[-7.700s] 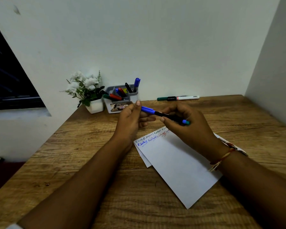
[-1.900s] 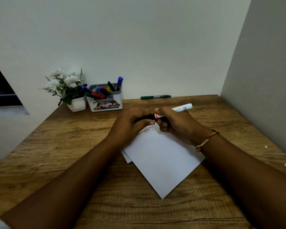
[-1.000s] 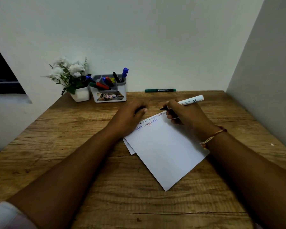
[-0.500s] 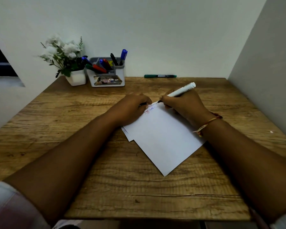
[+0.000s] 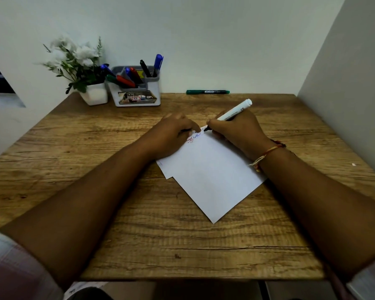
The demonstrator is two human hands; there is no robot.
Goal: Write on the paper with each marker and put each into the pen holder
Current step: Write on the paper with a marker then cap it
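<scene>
White paper [image 5: 210, 176] lies tilted on the wooden table [image 5: 95, 161], with coloured writing along its far edge. My right hand [image 5: 236, 131] grips a white-barrelled marker [image 5: 236, 110], black tip down on the paper's far edge. My left hand [image 5: 171, 135] rests curled on the paper's far left corner; a dark piece, seemingly the marker's cap, shows between its fingers. The grey and white pen holder [image 5: 136, 98] stands at the back with several markers in it. A green marker [image 5: 207, 92] lies against the back wall.
A white pot of white flowers [image 5: 82, 70] stands left of the pen holder. Walls close the table at the back and on the right. A second sheet [image 5: 164, 169] peeks out under the paper's left edge.
The blue marker left my hands; I took the white marker, pulled its cap off with my left hand, and brought the tip down onto the paper. The view tilted down.
</scene>
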